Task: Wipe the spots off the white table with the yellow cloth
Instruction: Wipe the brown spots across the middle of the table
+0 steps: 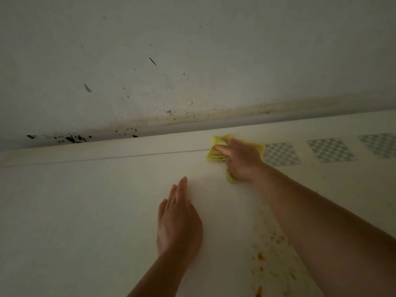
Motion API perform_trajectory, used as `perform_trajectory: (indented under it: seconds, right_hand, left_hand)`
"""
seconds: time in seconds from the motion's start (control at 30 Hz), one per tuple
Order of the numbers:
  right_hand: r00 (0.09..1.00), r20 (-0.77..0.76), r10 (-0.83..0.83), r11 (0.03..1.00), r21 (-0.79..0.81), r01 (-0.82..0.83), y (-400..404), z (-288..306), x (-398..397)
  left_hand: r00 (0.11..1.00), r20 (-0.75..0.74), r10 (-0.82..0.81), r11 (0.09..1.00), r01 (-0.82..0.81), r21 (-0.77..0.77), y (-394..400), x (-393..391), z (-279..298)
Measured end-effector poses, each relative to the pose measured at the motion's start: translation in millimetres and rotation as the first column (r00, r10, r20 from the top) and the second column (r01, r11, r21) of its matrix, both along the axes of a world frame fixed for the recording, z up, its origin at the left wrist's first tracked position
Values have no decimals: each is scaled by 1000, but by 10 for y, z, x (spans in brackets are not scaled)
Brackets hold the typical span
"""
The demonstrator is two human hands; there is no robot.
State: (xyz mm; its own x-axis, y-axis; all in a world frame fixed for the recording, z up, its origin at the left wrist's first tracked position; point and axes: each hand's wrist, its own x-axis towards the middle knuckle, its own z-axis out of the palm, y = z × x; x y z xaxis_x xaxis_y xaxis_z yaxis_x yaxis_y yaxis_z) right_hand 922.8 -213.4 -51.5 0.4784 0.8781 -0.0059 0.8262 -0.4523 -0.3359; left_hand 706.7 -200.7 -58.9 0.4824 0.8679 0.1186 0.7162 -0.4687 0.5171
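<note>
The white table point(96, 200) fills the lower half of the head view. My right hand point(241, 160) presses down on the crumpled yellow cloth point(216, 152) near the table's far edge, fingers spread over it. The cloth shows around the hand on the left, behind it and below the wrist. My left hand point(179, 219) rests flat on the table, fingers together, holding nothing. Orange-brown spots point(260, 257) run in a streak down the table beside my right forearm, toward the near edge.
A stained grey-white wall point(171, 61) with dark specks rises behind the table. Black marks point(70, 138) sit at the wall's base on the left. Checkered grey patches point(330, 150) line the table's far right part. A thin seam point(128, 156) crosses the table top.
</note>
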Motion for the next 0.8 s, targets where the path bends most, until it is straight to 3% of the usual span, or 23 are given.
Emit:
perform_trajectory:
  seconds: [0.23, 0.47, 0.6, 0.7, 0.8]
  right_hand:
    - [948, 21, -318, 942, -106, 318, -114, -6, 340]
    - [832, 26, -554, 815, -190, 548, -1184, 23, 938]
    - [876, 41, -481, 852, -212, 478, -1331, 43, 967]
    - [943, 35, -331, 929, -164, 332, -1343, 68, 870]
    - [983, -99, -153, 988, -33, 150, -1357, 83, 604]
  left_hand:
    - [996, -36, -82, 994, 85, 76, -3, -37, 38]
    - [994, -18, -111, 990, 112, 85, 1, -38, 63]
    - [993, -23, -113, 990, 115, 79, 11, -19, 44]
    - [994, -16, -111, 990, 112, 84, 32, -2, 37]
    - [993, -2, -120, 988, 119, 97, 48, 2, 28]
